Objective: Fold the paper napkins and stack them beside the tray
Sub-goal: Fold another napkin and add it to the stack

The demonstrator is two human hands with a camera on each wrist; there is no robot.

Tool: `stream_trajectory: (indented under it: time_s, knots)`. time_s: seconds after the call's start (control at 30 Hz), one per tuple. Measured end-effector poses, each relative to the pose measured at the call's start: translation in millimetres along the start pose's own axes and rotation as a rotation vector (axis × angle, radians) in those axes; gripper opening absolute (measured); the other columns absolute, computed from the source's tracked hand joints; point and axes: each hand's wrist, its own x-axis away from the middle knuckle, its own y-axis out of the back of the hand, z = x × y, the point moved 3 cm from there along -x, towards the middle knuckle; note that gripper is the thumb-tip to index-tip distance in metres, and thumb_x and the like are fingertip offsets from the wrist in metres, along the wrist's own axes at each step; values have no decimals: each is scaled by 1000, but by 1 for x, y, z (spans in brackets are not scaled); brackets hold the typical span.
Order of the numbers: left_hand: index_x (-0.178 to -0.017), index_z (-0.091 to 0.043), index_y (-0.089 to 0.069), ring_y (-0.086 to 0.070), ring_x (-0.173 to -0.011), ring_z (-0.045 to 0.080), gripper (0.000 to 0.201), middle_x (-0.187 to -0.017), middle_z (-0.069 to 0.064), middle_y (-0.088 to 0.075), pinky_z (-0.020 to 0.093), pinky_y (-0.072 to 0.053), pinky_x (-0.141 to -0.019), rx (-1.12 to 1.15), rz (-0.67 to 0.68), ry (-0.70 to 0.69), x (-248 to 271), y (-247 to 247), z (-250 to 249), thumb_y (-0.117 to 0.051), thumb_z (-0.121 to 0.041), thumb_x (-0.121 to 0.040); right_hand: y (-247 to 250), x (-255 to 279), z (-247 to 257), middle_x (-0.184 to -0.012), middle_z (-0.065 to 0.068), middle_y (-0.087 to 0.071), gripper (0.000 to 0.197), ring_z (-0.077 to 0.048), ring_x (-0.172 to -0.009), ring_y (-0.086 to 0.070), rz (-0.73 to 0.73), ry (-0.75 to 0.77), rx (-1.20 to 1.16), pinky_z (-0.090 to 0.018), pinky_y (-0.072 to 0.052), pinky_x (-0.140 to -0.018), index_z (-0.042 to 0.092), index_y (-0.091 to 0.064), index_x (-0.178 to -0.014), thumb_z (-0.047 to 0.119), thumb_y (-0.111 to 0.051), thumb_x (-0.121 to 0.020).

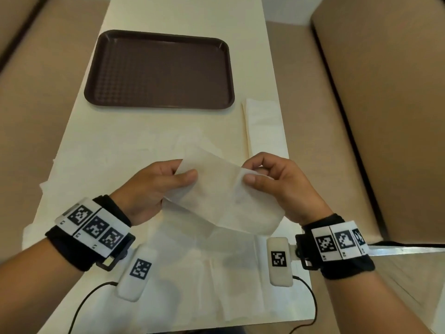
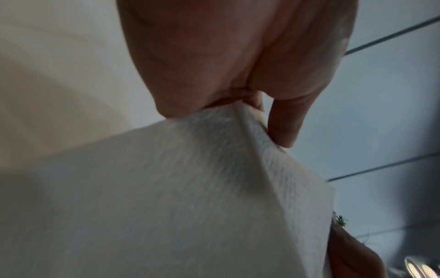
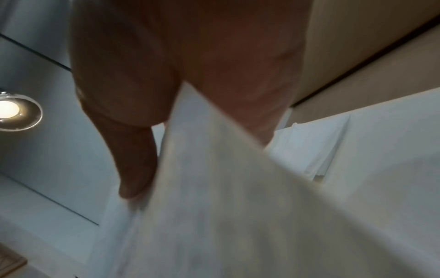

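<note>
A white paper napkin [image 1: 216,194] hangs in the air over the near part of the table, stretched between both hands. My left hand [image 1: 154,186] pinches its left edge between thumb and fingers; the left wrist view shows the napkin [image 2: 190,188] caught under the thumb. My right hand [image 1: 272,182] pinches the right edge, and the napkin [image 3: 226,206] fills the right wrist view. Folded napkins [image 1: 263,126] lie in a stack to the right of the brown tray [image 1: 159,68]. More unfolded napkins [image 1: 212,268] lie flat on the table under my hands.
The cream table [image 1: 168,18] is narrow, with tan bench seats on both sides. The stack of folded napkins sits close to the table's right edge. Black cables run off the near edge from the wrist devices.
</note>
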Motion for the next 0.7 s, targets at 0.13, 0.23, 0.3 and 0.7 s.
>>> stream_trajectory:
  time_s: [0.13, 0.23, 0.3, 0.7]
  knots:
    - [-115, -4, -70, -71, -96, 29, 59, -114, 20, -71, 34, -59, -79, -46, 68, -5, 0, -1, -7, -84, -43, -73, -2, -2, 0, -88, -7, -75, 10, -23, -78, -71, 109, -15, -50, -32, -57, -71, 17, -76, -89, 11, -72, -83]
    - [-119, -12, -68, -71, -94, 20, 35, -111, 9, -74, 31, -57, -79, -165, 22, 9, -3, -9, -10, -71, -30, -89, -7, -1, 2, -83, -6, -75, 12, -21, -76, -71, 165, -8, -104, -30, -57, -70, 17, -78, -82, 7, -69, -83]
    - [-124, -29, -62, -69, -102, 9, 44, -115, -6, -72, 35, -54, -93, -345, -113, -28, -8, -9, -8, -72, -44, -84, -9, -1, 3, -80, -5, -74, 14, -19, -73, -70, 162, 6, -157, -28, -56, -67, 16, -77, -80, 6, -68, -84]
    - [-135, -16, -59, -63, -121, 25, 55, -131, 7, -65, 35, -53, -98, -332, 306, -73, -2, -36, -17, -69, -37, -85, 0, -17, 8, -84, -15, -68, 2, -25, -77, -66, -97, 106, -77, -38, -55, -70, 15, -74, -85, 16, -74, -87]
